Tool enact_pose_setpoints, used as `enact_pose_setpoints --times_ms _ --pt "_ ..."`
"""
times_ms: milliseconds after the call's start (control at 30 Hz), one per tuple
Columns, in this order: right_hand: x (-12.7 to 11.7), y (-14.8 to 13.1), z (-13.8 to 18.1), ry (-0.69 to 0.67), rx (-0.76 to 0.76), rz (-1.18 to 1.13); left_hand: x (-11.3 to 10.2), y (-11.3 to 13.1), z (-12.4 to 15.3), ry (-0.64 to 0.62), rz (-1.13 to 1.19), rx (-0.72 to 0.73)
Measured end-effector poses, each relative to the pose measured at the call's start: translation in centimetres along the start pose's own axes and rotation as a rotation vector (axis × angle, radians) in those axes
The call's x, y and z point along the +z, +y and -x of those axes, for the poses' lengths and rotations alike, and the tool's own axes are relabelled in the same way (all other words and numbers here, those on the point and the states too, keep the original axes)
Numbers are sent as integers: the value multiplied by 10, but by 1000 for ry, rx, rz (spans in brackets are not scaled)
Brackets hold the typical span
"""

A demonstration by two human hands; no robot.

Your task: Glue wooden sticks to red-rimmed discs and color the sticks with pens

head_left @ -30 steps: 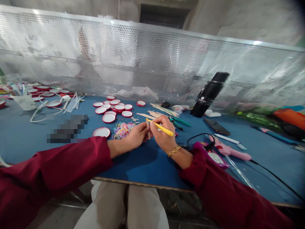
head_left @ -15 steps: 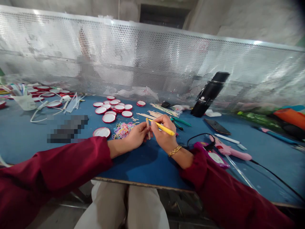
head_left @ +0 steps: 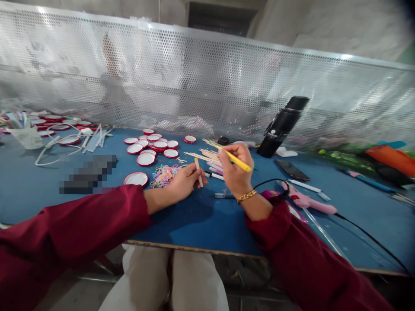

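Pinched in the fingers of my left hand (head_left: 185,182) is a short flat wooden stick (head_left: 199,171), upright, its top end yellow. My right hand (head_left: 237,166) grips a yellow marker (head_left: 238,161), with the tip pointing left and clear of the stick. Beside my left hand lies a pile of colourful small rubber bands (head_left: 164,175). Behind the hands, thin wooden sticks (head_left: 207,154) lie in a loose bunch. Several pens (head_left: 216,169) rest on the table between my hands, partly hidden by the right one.
Red-rimmed white lids (head_left: 145,158) are grouped left of centre. A black bottle (head_left: 283,126) stands at the back right. A pink glue gun (head_left: 311,203) with a black cord and a phone (head_left: 292,169) lie to the right. A perforated metal panel (head_left: 181,86) closes off the back.
My right hand has moved right with the yellow marker, away from the stick. My left hand stays nearly in place, still holding the stick. Pens behind the right hand now show.
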State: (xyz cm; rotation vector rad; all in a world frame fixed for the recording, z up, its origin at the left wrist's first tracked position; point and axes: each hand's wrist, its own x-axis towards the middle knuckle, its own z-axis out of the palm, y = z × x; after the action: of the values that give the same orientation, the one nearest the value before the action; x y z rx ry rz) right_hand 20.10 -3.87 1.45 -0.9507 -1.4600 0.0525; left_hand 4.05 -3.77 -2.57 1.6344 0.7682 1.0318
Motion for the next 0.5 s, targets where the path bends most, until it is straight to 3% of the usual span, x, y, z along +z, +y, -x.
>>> enact_pose_setpoints --times_ms 167,300,500 --pt "-20 4 -20 -261 50 21 1 -2 -1 51 51 20" --pt "-33 10 -25 -483 -40 218 1 -1 -1 135 72 6" --pt "-26 19 -15 -679 -102 380 2 4 1 147 -14 26"
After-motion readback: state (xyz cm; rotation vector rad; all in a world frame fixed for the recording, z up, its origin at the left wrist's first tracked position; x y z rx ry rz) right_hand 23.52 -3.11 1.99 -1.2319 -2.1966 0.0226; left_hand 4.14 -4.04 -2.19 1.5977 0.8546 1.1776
